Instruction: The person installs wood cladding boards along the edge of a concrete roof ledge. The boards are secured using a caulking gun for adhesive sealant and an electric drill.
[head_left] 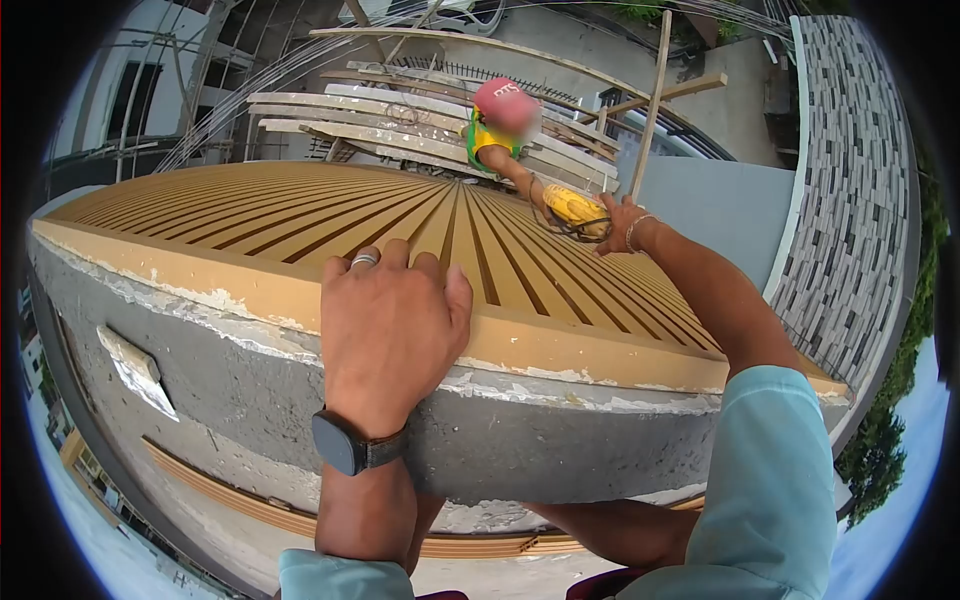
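Observation:
My left hand [395,315], with a ring and a dark wristwatch, rests on the tan top edge of the wall [560,350], its fingertips curled over the slatted face. Stretched out to the right, my right hand [622,222] has its fingers on the end of a yellow tool [575,212] with a dark cord around it. A co-worker's arm [515,180] reaches up from below to the other side of that tool. Part of my right hand's grip is hidden behind the tool.
Below, a co-worker in a pink cap [505,105] is beside wooden scaffold planks [400,140]. A slanting pole [655,100] rises near them. Grey shingle roofing [845,200] lies at the right. A loose chip [135,368] sits on the concrete ledge [270,390].

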